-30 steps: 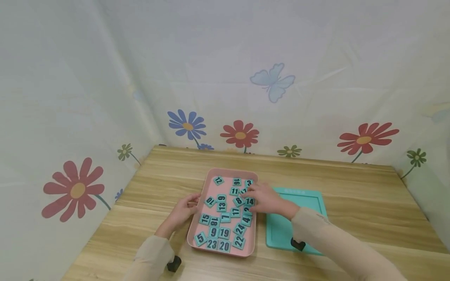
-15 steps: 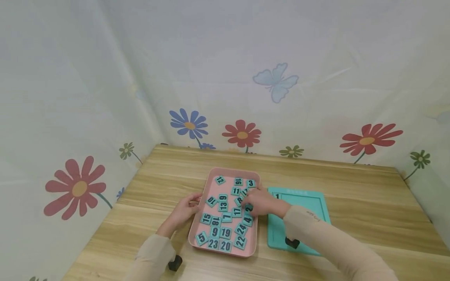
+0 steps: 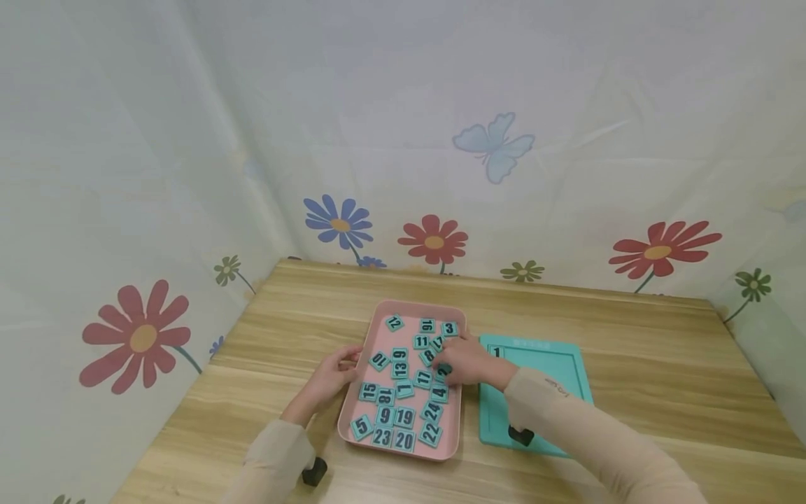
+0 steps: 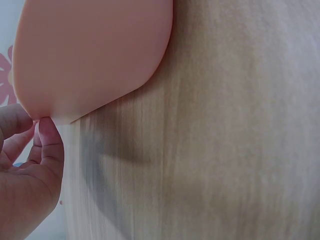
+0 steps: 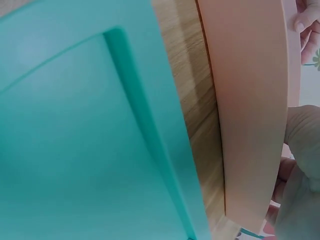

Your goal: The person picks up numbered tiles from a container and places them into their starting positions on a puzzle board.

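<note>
A pink tray (image 3: pixel 393 308) holds several teal number tiles. My left hand (image 3: pixel 330 378) pinches its left edge; in the left wrist view the thumb and fingertips meet at the tray's rim (image 4: pixel 30 117). Over the tray's right side, my right hand (image 3: pixel 469 360) reaches in with bent fingers and pinches the tile marked 2 (image 3: pixel 444 369), partly hidden under them. Tiles 8 (image 3: pixel 428 357), 17 (image 3: pixel 424 379) and 4 (image 3: pixel 439 393) lie close around those fingers. In the right wrist view, the tray's wall (image 5: pixel 250 100) hides the right fingertips.
Right of the tray lies a teal board (image 3: pixel 488 427) with a raised border and a sunken middle. A tile marked 1 (image 3: pixel 496 352) sits in its upper left corner. The right forearm crosses over the board. A flowered cloth (image 3: pixel 352 140) hangs behind the wooden table (image 3: pixel 661 350).
The right hand has moved slightly left and down into the tray, its fingers closing at tile 2. Tiles near it have shifted a little. The left hand stays at the tray's edge.
</note>
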`<state>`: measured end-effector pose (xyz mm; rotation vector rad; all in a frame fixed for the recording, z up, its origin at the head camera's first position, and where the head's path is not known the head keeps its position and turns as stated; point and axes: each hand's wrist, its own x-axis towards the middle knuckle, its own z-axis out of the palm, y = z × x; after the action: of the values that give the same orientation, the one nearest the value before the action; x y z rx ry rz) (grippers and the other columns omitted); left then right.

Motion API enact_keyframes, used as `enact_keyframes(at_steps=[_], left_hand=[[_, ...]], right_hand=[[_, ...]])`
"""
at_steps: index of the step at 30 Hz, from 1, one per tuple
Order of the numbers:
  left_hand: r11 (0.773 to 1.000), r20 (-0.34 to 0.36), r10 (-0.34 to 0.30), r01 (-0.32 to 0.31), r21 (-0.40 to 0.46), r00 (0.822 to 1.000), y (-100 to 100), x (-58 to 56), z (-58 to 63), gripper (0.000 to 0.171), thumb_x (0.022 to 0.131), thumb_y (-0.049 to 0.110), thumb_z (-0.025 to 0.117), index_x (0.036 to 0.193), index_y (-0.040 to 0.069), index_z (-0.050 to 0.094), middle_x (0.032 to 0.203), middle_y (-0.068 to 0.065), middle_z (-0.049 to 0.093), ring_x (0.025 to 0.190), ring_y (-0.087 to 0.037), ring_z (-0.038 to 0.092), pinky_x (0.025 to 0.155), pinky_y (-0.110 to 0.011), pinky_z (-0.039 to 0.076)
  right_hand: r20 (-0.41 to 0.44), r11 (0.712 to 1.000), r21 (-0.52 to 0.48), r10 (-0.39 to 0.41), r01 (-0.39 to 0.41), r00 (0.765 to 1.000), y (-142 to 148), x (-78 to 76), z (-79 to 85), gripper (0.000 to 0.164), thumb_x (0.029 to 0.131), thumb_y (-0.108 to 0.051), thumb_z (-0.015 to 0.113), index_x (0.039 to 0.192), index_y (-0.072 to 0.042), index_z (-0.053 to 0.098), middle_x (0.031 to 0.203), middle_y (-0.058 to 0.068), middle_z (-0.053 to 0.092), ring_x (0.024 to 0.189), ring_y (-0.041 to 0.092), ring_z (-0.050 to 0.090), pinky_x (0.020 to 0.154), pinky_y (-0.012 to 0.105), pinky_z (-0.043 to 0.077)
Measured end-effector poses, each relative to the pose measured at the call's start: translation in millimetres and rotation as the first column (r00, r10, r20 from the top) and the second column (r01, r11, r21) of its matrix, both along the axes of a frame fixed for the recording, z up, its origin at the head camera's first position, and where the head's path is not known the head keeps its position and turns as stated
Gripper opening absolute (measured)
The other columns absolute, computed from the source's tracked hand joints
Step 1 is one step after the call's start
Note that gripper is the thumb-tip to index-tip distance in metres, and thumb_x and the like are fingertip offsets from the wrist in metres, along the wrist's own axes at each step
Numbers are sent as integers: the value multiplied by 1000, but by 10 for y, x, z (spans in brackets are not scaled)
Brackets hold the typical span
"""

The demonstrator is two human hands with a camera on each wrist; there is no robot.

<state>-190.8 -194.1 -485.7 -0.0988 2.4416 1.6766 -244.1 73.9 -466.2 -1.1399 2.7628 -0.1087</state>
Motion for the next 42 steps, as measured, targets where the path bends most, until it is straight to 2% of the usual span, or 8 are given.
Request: enact_keyframes(at_steps=[7, 10, 15, 18, 24, 31, 37, 42], left_hand=[[1000, -19, 10, -10, -5, 1000, 4, 1, -17, 49, 79, -8, 49, 126, -1, 43, 113, -19, 48, 99, -29, 54, 83, -36, 50], [1000, -17, 0, 0, 2, 1000, 32, 47, 98, 48, 79, -8, 48, 126, -3, 42, 113, -21, 48, 99, -30, 54, 83, -36, 50], [1000, -13, -10, 9, -7, 1000, 82, 125, 275, 47, 80, -9, 47, 126, -5, 41, 113, -23, 47, 100, -34, 53, 84, -37, 49], [1000, -11, -4, 4, -20, 1000, 65, 94, 218, 48, 80, -9, 48, 127, -4, 42, 113, -22, 48, 101, -34, 53, 84, -38, 49], [1000, -7, 12, -13, -24, 1000, 11, -12, -3, 49, 79, -7, 50, 127, 0, 44, 113, -19, 49, 100, -29, 54, 83, -36, 50], [999, -17, 9, -9, -37, 1000, 9, -26, -42, 48, 79, -7, 49, 126, 2, 45, 112, -17, 49, 98, -26, 55, 82, -35, 50], [999, -22, 1, -2, -39, 1000, 3, -21, -54, 49, 79, -7, 49, 127, 2, 44, 111, -17, 50, 98, -27, 55, 83, -36, 50], [999, -17, 4, -5, -54, 1000, -10, -23, -64, 48, 80, -5, 49, 127, 3, 45, 112, -16, 50, 99, -27, 55, 84, -36, 49]], right_hand=[[-69, 998, -69, -7, 2, 998, -3, -23, -76, 29, 75, -43, 64, 96, -23, 69, 83, -6, 56, 79, 10, 46, 96, 47, 31], [-68, 994, -106, -11, 3, 998, -4, -24, -78, 31, 74, -44, 64, 96, -23, 69, 83, -7, 54, 77, 9, 43, 93, 44, 33], [-7, 991, -137, -6, 5, 1000, 0, -30, -44, 31, 69, -32, 70, 99, -20, 68, 90, -5, 56, 84, 12, 44, 91, 42, 34], [4, 992, -122, 1, 0, 1000, 2, -42, -50, 32, 68, -25, 71, 100, -21, 67, 96, -3, 58, 91, 16, 47, 94, 44, 34], [-33, 997, -77, 12, -14, 999, 3, -43, -85, 30, 71, -23, 69, 101, -23, 66, 101, -3, 59, 100, 17, 49, 100, 49, 30], [-36, 993, -118, 4, -8, 999, 18, -17, -88, 30, 71, -25, 69, 100, -21, 66, 100, -3, 59, 100, 18, 48, 101, 50, 28], [18, 968, -248, -32, 36, 999, 64, -14, -25, 30, 73, -27, 68, 100, -15, 66, 96, -1, 57, 89, 14, 47, 81, 33, 42], [-26, 947, -318, -58, 47, 998, 162, -34, 112, 29, 75, -23, 67, 102, -12, 66, 92, 1, 55, 76, 10, 44, 65, 23, 42]])
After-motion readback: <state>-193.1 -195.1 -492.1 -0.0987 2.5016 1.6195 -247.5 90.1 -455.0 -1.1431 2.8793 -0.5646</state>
